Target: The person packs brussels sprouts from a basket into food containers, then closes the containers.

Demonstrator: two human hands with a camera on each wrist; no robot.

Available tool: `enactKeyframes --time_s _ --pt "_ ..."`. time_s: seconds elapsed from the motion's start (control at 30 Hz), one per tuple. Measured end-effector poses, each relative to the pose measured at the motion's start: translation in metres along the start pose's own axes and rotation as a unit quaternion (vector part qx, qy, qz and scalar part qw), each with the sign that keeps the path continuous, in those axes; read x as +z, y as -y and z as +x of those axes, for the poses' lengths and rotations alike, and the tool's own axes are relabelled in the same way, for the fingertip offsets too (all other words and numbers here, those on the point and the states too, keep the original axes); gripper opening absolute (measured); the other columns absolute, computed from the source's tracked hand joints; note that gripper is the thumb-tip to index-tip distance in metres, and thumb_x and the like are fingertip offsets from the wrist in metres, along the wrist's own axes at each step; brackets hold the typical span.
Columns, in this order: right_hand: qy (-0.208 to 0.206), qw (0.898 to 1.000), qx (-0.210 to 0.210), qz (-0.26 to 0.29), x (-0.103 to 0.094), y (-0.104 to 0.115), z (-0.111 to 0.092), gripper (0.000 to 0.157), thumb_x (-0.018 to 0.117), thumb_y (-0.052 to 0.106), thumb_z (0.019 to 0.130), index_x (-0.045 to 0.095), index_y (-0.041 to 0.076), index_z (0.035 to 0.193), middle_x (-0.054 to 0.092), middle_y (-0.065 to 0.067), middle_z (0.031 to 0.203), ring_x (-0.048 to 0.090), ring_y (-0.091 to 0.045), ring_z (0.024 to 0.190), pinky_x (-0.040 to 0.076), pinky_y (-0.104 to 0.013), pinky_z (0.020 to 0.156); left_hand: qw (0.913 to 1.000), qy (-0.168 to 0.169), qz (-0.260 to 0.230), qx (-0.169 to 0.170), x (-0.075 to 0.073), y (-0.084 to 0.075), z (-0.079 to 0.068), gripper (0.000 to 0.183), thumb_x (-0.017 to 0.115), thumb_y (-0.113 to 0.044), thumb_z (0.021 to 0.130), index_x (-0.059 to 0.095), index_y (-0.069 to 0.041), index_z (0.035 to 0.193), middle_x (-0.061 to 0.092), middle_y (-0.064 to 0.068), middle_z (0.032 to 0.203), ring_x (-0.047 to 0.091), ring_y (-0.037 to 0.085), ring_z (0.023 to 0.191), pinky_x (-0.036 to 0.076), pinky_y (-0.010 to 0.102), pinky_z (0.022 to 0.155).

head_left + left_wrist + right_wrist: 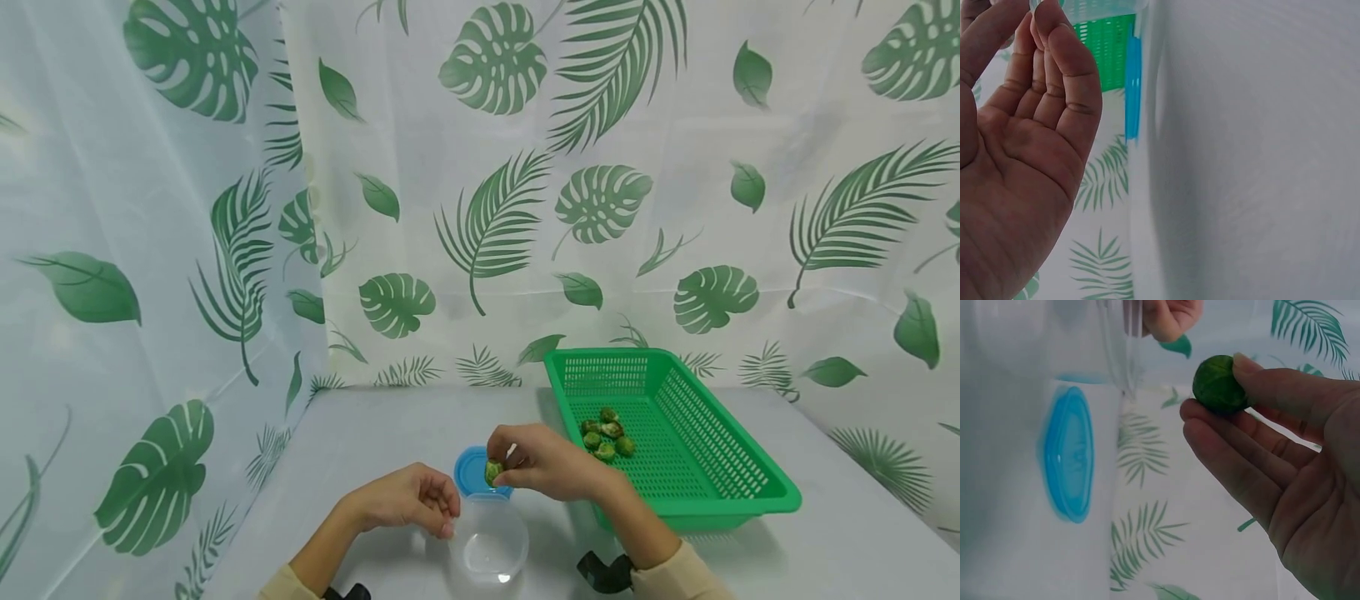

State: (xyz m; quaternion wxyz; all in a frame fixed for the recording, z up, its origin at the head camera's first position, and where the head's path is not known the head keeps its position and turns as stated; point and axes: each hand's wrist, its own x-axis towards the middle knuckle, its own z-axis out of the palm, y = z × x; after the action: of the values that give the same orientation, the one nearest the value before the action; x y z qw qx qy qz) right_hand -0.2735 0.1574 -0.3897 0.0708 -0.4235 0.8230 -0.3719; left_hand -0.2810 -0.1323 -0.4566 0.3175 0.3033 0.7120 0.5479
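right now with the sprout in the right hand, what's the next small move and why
I'd probably ease the right hand back toward the person, then lower the sprout into the clear bowl: the sprout is pinched higher than the bowl's rim, the bowl looks uncovered with no sprout visible inside, and the left hand is at its rim.
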Motion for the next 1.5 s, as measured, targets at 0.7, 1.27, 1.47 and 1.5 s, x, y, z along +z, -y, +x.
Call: enactKeyframes --time_s 0.7,1.27,1.47,1.5 --pt "0.095 0.994 0.046 0.035 0.016 0.0 0.004 0.019 0.082 0.014 0.09 0.069 0.015 0.104 0.073 0.005 0.091 0.069 -0.003 0.08 0.059 -0.023 0.074 0.9991 -0.002 -0.043 0.001 0.0 0.009 0.002 0.039 0.083 -0.007 0.085 0.065 0.016 0.111 0.074 -0.002 0.09 0.067 0.008 0.077 0.057 0.023 0.072" --pt "0.103 0.993 0.051 -0.033 0.03 0.005 0.011 0.021 0.09 0.012 0.081 0.071 0.016 0.089 0.071 0.014 0.085 0.069 0.003 0.078 0.058 -0.018 0.072 0.9979 -0.006 -0.065 0.001 -0.002 0.015 0.003 0.035 0.084 -0.007 0.085 0.069 0.012 0.11 0.075 -0.002 0.09 0.069 0.01 0.079 0.059 0.025 0.074" --pt "0.109 0.992 0.039 -0.044 0.035 0.006 0.012 0.019 0.089 0.009 0.081 0.073 0.014 0.089 0.073 0.01 0.085 0.068 0.005 0.078 0.058 -0.017 0.071 0.9979 -0.004 -0.065 0.001 -0.003 0.016 0.004 0.036 0.084 -0.008 0.086 0.069 0.012 0.111 0.075 -0.002 0.091 0.069 0.01 0.08 0.059 0.025 0.074" --pt "0.109 0.992 0.039 -0.047 0.036 0.006 0.012 0.018 0.089 0.009 0.081 0.073 0.014 0.089 0.074 0.01 0.085 0.068 0.005 0.078 0.057 -0.017 0.071 0.9978 -0.004 -0.066 0.001 -0.003 0.016 0.004 0.036 0.084 -0.008 0.086 0.068 0.012 0.111 0.075 -0.002 0.091 0.069 0.01 0.08 0.059 0.026 0.074"
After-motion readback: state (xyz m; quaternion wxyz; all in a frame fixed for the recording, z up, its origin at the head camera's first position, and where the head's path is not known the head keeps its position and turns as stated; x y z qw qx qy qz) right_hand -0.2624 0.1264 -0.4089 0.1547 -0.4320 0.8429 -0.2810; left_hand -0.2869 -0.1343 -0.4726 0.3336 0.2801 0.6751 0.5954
